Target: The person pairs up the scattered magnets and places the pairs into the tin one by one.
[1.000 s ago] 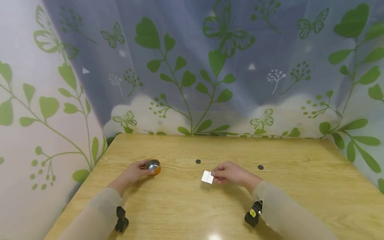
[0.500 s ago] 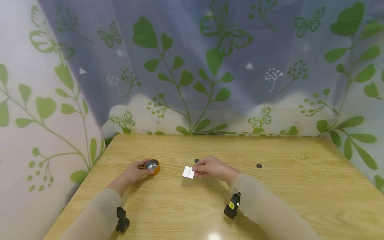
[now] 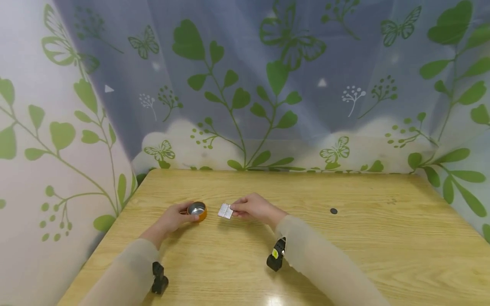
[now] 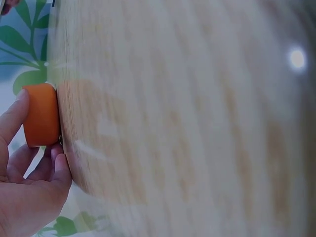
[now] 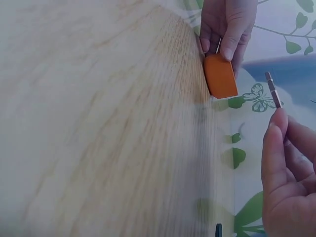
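Note:
A small orange cup (image 3: 197, 211) with a shiny metal inside stands on the wooden table, left of the middle. My left hand (image 3: 174, 219) grips it from the left, thumb at the near side. In the left wrist view the thumb lies against the orange wall (image 4: 42, 116) and the other fingers curl behind it. Just right of the cup, my right hand (image 3: 254, 208) pinches a flat silvery rectangle (image 3: 225, 211) with a line down its middle, between thumb and fingers. Edge-on in the right wrist view, this thin piece (image 5: 273, 90) points up from the fingertips, apart from the cup.
A small dark disc (image 3: 334, 211) lies on the table (image 3: 383, 255) to the right. A patterned curtain (image 3: 245, 85) with leaves and butterflies hangs behind the table's back edge. Black cameras sit at the left wrist (image 3: 159, 278) and the right wrist (image 3: 276, 255).
My right hand has moved left with the silvery rectangle, up close to the cup. A second dark disc, seen earlier, is now hidden behind that hand. The left hand stays on the cup.

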### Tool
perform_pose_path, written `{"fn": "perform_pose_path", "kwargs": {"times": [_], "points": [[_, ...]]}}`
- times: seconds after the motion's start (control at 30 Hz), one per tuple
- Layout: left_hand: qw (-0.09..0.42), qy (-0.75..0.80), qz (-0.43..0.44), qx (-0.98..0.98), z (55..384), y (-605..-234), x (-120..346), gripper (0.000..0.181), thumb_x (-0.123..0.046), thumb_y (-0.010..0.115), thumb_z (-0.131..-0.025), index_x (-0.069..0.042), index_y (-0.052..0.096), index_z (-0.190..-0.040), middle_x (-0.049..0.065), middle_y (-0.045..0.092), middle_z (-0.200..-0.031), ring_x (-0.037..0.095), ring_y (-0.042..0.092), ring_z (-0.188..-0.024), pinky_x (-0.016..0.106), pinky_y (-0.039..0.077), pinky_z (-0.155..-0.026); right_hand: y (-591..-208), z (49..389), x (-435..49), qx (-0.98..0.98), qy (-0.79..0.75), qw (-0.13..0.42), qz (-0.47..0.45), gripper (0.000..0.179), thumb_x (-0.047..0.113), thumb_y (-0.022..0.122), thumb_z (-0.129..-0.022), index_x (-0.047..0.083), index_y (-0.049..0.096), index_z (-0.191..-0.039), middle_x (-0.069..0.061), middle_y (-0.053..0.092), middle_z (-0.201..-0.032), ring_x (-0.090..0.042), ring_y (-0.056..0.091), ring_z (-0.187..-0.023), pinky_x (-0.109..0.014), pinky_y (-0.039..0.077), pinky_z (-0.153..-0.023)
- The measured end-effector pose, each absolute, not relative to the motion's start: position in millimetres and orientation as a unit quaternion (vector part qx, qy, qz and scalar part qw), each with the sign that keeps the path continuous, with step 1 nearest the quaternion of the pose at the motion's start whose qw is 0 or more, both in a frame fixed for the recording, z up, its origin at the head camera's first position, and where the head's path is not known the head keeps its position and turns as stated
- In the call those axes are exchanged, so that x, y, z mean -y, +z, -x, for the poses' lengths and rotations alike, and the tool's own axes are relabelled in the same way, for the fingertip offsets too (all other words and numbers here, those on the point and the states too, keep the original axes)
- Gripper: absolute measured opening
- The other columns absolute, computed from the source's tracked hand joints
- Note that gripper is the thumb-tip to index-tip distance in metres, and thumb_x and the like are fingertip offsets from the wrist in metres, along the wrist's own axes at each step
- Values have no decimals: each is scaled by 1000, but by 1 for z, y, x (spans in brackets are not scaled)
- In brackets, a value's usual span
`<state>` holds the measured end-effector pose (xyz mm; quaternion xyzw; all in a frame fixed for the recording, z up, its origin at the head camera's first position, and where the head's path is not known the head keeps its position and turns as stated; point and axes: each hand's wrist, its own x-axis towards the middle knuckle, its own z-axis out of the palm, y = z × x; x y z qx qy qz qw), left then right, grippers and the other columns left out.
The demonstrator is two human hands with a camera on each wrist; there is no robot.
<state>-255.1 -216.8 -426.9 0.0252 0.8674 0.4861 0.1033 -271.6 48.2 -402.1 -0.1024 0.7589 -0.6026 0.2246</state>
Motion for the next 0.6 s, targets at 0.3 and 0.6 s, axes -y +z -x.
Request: {"fn": "perform_pose_path", "kwargs": {"times": [0.3, 0.6], "points": [[100, 480, -19, -871, 253, -425, 218, 64, -19, 72, -83, 3, 44, -136, 27, 47, -130, 40, 43, -119, 50, 32, -100, -406, 283, -17, -739, -638, 201, 79, 24, 6, 60, -91, -12, 62, -106, -6, 65, -77, -7, 61, -67, -26, 53, -73], [99, 473, -17, -875, 252, -421, 213, 64, -21, 72, -83, 2, 45, -136, 26, 48, -132, 39, 43, -121, 50, 31, -101, -410, 290, 12, -736, -655, 153, 71, 24, 6, 61, -90, -13, 64, -104, -11, 67, -82, -9, 62, -68, -27, 53, -73]]}}
